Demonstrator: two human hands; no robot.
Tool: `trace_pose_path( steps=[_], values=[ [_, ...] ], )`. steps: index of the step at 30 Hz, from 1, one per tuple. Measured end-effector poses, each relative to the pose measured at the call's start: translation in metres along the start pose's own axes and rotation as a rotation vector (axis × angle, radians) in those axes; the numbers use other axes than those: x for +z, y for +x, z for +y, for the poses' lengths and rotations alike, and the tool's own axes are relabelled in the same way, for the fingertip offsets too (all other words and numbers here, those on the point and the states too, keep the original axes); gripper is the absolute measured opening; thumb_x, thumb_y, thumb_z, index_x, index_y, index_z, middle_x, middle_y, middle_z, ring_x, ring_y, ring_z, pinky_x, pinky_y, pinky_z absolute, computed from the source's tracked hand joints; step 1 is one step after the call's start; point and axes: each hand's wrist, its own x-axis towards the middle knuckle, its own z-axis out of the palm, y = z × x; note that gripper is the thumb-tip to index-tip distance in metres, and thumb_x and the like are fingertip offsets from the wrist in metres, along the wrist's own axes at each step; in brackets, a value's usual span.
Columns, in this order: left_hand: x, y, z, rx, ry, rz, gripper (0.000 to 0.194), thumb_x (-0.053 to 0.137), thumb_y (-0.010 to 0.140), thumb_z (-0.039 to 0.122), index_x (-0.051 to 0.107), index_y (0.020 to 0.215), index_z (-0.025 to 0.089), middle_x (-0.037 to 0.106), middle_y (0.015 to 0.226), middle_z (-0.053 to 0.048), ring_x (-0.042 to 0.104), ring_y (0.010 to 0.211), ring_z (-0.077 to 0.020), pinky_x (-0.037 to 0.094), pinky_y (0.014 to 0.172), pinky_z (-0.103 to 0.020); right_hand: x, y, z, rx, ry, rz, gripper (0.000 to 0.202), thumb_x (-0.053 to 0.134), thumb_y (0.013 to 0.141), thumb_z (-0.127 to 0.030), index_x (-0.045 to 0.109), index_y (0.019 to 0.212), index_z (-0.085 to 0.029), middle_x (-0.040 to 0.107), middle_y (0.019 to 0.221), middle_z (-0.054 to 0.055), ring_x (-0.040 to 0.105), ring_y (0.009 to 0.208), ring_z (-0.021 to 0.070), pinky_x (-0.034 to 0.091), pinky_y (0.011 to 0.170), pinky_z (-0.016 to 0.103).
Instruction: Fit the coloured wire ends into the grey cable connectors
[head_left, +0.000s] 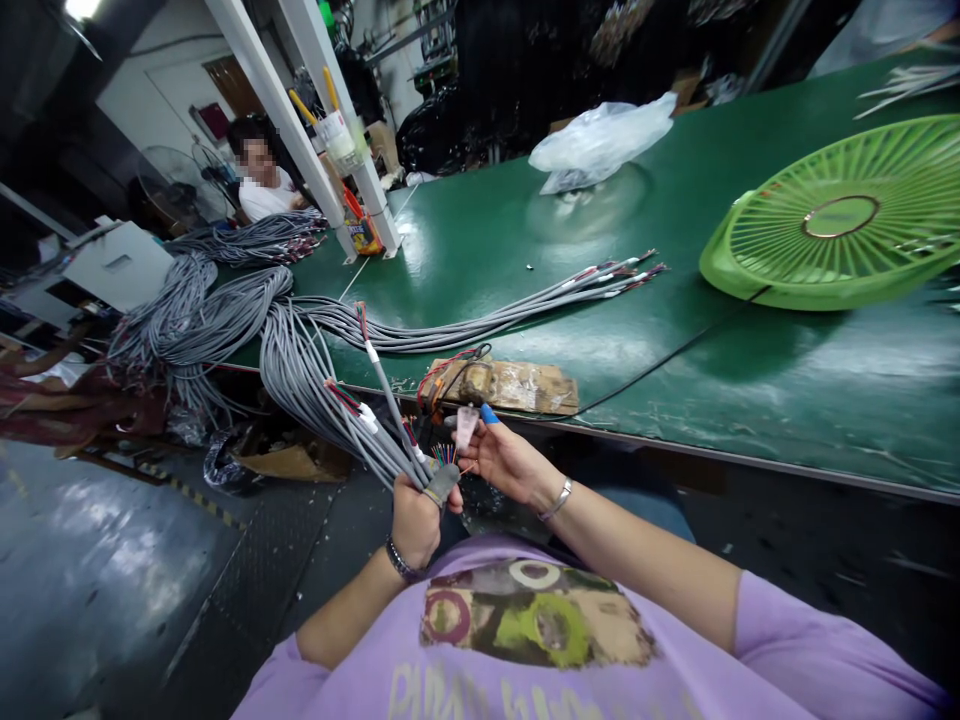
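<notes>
My left hand [417, 522] is wrapped round the ends of several grey cables [311, 385], with a grey covering on the thumb. Fine coloured wires [444, 454] fan out just above that thumb. To the right, my right hand [510, 462] is raised palm up, with a blue covering on one fingertip, and holds a small pale, whitish piece [466, 427] between its fingers. Just beyond it, at the table edge, lies a wooden block [525, 386] with a brownish lump and red and black leads on it.
The green table [630, 345] bears another cable bundle [480, 325], a green fan [840, 215] with a black cord, and a plastic bag [600, 145]. A white post [337, 120] stands at the back. A seated person [266, 190] is behind piled cables at the left.
</notes>
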Motion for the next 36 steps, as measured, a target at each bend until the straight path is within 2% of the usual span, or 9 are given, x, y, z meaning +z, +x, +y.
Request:
trace_pose_path(
  steps=[5,15,23,32,36],
  values=[
    [0.001,0.001,-0.002,0.023,-0.019,0.032,0.027,0.071,0.069,0.039,0.061,0.058,0.016,0.054,0.043,0.003,0.046,0.037,-0.0088,0.038,0.04,-0.022,0.0,-0.003,0.0,-0.104,-0.059,-0.006,0.02,0.064,0.08,-0.037,0.065,0.082,-0.018,0.063,0.074,0.002,0.053,0.062,0.0108,0.045,0.059,0.023],
    [0.008,0.005,-0.004,0.043,0.061,0.044,0.035,0.07,0.07,0.042,0.056,0.05,0.016,0.054,0.043,0.002,0.05,0.039,-0.01,0.042,0.04,-0.022,-0.003,0.007,0.003,-0.048,0.003,-0.031,0.029,0.066,0.077,-0.046,0.067,0.079,-0.017,0.066,0.075,0.003,0.056,0.064,0.0116,0.045,0.06,0.024],
    [0.007,0.005,-0.007,0.022,0.069,0.051,0.031,0.07,0.07,0.039,0.058,0.054,0.016,0.055,0.044,0.002,0.05,0.039,-0.0098,0.042,0.041,-0.021,-0.003,0.014,0.008,-0.121,0.049,0.025,0.027,0.074,0.071,-0.042,0.066,0.077,-0.017,0.065,0.07,0.001,0.055,0.063,0.0118,0.043,0.062,0.025],
    [0.003,0.001,-0.008,0.055,0.023,0.05,0.033,0.07,0.072,0.037,0.056,0.05,0.016,0.054,0.042,0.002,0.049,0.038,-0.0091,0.041,0.041,-0.021,0.001,0.005,0.004,-0.008,0.083,-0.022,0.039,0.055,0.082,-0.055,0.066,0.087,-0.018,0.066,0.076,0.002,0.056,0.061,0.0105,0.045,0.059,0.023],
    [-0.005,-0.002,-0.011,0.084,0.053,0.012,0.034,0.068,0.074,0.038,0.057,0.051,0.016,0.058,0.045,0.001,0.052,0.041,-0.01,0.042,0.043,-0.021,0.0,0.002,0.001,0.014,0.048,-0.035,0.038,0.054,0.084,-0.053,0.067,0.086,-0.016,0.066,0.08,0.004,0.057,0.063,0.0107,0.046,0.059,0.023]
  ],
)
